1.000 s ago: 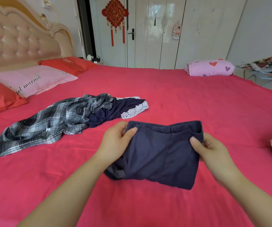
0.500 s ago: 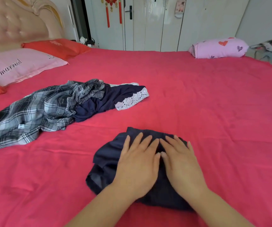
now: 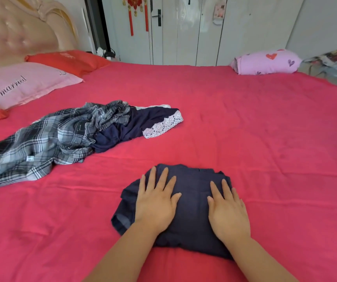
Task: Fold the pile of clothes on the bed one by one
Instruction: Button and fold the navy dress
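A folded dark navy garment (image 3: 192,200) lies on the red bed sheet (image 3: 265,149) in front of me. My left hand (image 3: 155,200) presses flat on its left half, fingers straight and spread. My right hand (image 3: 227,208) lies flat on its right half, fingers straight. Farther back to the left sits the pile: a grey plaid shirt (image 3: 41,143) crumpled over a navy garment with white lace trim (image 3: 143,123).
A pink pillow (image 3: 21,84) and red pillows (image 3: 68,60) lie by the padded headboard (image 3: 17,31) at the left. A rolled pink blanket with hearts (image 3: 265,62) rests at the bed's far right edge. White wardrobe doors (image 3: 183,29) stand behind.
The navy garment went from held up in both hands to lying on the bed. My hands, flat on it, have slid apart from its middle toward its sides.
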`<state>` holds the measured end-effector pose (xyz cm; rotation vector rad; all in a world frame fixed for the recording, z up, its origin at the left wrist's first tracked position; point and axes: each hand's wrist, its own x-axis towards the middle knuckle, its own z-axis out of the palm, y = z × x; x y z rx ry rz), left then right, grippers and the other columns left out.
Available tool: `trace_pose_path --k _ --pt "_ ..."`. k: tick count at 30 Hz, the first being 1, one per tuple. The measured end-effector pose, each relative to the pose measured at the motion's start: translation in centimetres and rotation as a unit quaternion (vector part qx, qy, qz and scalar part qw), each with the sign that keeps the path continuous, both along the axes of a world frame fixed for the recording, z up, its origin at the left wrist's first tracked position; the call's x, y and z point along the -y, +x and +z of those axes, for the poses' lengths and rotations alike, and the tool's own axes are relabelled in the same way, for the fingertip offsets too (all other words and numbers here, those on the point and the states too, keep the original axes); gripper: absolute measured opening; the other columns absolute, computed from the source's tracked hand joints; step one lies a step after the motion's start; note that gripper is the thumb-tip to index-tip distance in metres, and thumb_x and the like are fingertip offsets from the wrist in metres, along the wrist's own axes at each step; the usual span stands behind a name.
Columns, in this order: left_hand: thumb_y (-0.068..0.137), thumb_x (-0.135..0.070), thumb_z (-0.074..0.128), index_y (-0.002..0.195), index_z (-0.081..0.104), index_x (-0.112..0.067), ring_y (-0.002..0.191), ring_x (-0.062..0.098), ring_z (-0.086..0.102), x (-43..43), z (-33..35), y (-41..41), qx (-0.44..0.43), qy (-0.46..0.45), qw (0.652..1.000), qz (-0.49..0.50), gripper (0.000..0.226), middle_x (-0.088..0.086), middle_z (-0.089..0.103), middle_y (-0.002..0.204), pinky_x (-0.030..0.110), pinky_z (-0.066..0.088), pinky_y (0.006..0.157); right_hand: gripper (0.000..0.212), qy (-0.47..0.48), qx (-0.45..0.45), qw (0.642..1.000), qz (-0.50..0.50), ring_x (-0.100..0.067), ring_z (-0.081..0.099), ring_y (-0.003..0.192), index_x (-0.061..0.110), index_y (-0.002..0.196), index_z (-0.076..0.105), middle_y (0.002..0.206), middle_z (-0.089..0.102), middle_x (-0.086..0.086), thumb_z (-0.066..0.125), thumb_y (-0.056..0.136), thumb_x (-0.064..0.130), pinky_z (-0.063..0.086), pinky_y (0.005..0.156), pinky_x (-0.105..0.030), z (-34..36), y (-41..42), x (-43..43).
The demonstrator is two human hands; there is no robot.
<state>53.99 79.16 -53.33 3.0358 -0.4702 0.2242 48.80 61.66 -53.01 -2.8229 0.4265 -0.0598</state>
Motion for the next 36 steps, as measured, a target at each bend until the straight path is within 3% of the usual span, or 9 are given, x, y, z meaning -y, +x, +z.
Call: trace_pose_path --k 2,4,6,8,11,15,23,27,36 --pt "0.088 -0.069 0.018 0.146 0.003 -0.044 0.142 0.033 -0.015 -0.7 0.4 -0.4 -0.009 -0.013 0.996 0.085 0.065 0.001 -0.012 0.158 0.054 -0.017 0.108 0.052 0.016 -0.003 1.0 -0.025 -0.023 0.018 0.143 0.035 0.148 0.015 0.158 0.007 -0.008 0.026 0.098 0.046 0.023 0.114 -0.037 0.5 -0.4 0.2" --pt "0.08 -0.079 0.018 0.142 -0.004 -0.051 0.142 0.037 -0.003 -1.3 0.5 -0.4 -0.099 -0.047 0.982 0.152 0.072 0.006 -0.012 0.157 0.06 -0.001 0.109 0.054 0.002 -0.009 0.999 -0.044 -0.023 0.027 0.139 0.041 0.147 0.015 0.155 0.017 -0.008 0.028 0.096 0.051 0.029 0.108 -0.037 0.7 -0.7 0.1" --pt "0.079 -0.08 0.017 0.142 -0.005 -0.052 0.138 0.035 0.016 -1.3 0.6 -0.4 -0.139 -0.031 0.978 0.151 0.072 0.009 0.003 0.157 0.056 0.017 0.106 0.054 -0.027 -0.02 0.998 -0.058 -0.022 0.031 0.135 0.045 0.145 0.014 0.15 0.026 -0.004 0.026 0.094 0.056 0.034 0.103 -0.039 0.7 -1.0 0.0" --pt "0.084 -0.075 0.018 0.144 -0.003 -0.049 0.131 0.03 0.028 -1.2 0.5 -0.5 -0.123 -0.03 0.984 0.123 0.069 0.009 0.018 0.152 0.047 0.03 0.1 0.053 -0.046 -0.029 0.996 -0.065 -0.023 0.035 0.127 0.046 0.145 0.014 0.143 0.033 -0.003 0.026 0.094 0.057 0.037 0.097 -0.039 0.7 -0.9 -0.1" --pt "0.089 -0.068 0.022 0.145 0.0 -0.046 0.123 0.027 0.039 -1.1 0.4 -0.5 -0.124 -0.048 0.985 0.11 0.064 0.008 0.023 0.146 0.04 0.042 0.092 0.052 -0.027 -0.041 0.997 -0.058 -0.025 0.043 0.115 0.044 0.146 0.013 0.133 0.034 -0.007 0.026 0.096 0.054 0.044 0.089 -0.036 0.8 -0.6 -0.5" --pt "0.097 -0.052 0.022 0.148 0.007 -0.039 0.115 0.025 0.046 -0.6 1.0 -0.8 -0.11 -0.048 0.987 0.105 0.054 0.006 0.028 0.141 0.037 0.043 0.087 0.05 -0.032 -0.043 0.998 -0.034 -0.023 0.06 0.097 0.036 0.148 0.014 0.132 0.03 -0.007 0.025 0.1 0.043 0.046 0.074 -0.032 1.1 -0.5 -0.6" --pt "0.1 -0.044 0.023 0.149 0.013 -0.032 0.112 0.021 0.046 1.0 6.4 -3.4 -0.037 -0.044 0.995 0.076 0.052 0.0 0.034 0.136 0.034 0.043 0.078 0.051 -0.055 0.033 0.998 -0.012 -0.027 0.059 0.089 0.029 0.147 0.016 0.128 0.028 -0.004 0.031 0.099 0.026 0.036 0.065 -0.033 6.1 -3.3 1.4" --pt "0.1 -0.043 0.024 0.149 0.012 -0.032 0.112 0.02 0.045 5.2 9.9 -6.7 -0.002 -0.055 0.998 0.018 0.052 0.0 0.034 0.135 0.034 0.042 0.077 0.048 -0.073 0.069 0.994 -0.043 -0.028 0.059 0.083 0.029 0.147 0.018 0.115 0.033 -0.004 0.028 0.1 0.03 0.036 0.062 -0.033 9.6 -7.9 5.5" --pt "0.1 -0.041 0.021 0.149 0.012 -0.03 0.108 0.017 0.048 21.7 13.3 -15.5 0.04 -0.065 0.989 -0.123 0.051 -0.003 0.038 0.131 0.03 0.041 0.071 0.05 -0.116 0.073 0.984 -0.11 -0.032 0.058 0.094 0.031 0.147 0.014 0.13 0.03 -0.007 0.028 0.1 0.031 0.043 0.073 -0.037 14.9 -19.5 21.3"
